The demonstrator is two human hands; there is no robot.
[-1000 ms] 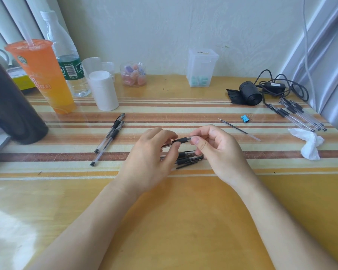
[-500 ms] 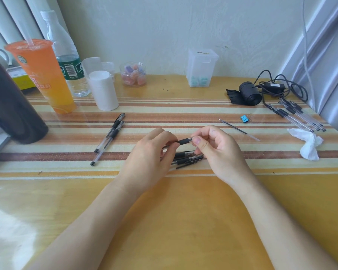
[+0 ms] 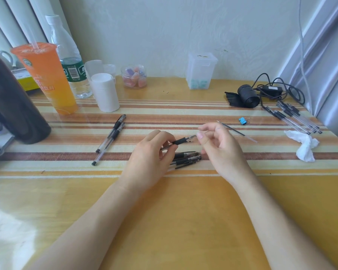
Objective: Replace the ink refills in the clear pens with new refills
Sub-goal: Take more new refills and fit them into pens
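Note:
My left hand [image 3: 150,152] grips a clear pen [image 3: 180,141] by its barrel, just behind the black grip, and holds it above the table. The thin refill tip pokes out of its front end. My right hand [image 3: 217,147] is a little to the right of that tip, thumb and forefinger pinched on what looks like the pen's small nose cone; it is blurred. Several more black-grip pens [image 3: 187,157] lie in a pile under my hands. Two pens [image 3: 113,133] lie to the left. One loose refill [image 3: 234,130] lies beyond my right hand.
A bundle of thin clear refills [image 3: 297,119] lies far right beside a crumpled tissue [image 3: 305,145], a blue binder clip [image 3: 242,120] and a black roll [image 3: 248,96]. An orange drink [image 3: 47,78], a white cylinder [image 3: 105,92] and a dark container [image 3: 12,106] stand at the left.
My right hand has come off the pen's front end and moved slightly right and up, leaving the refill tip exposed. My left hand still holds the pen in the same place.

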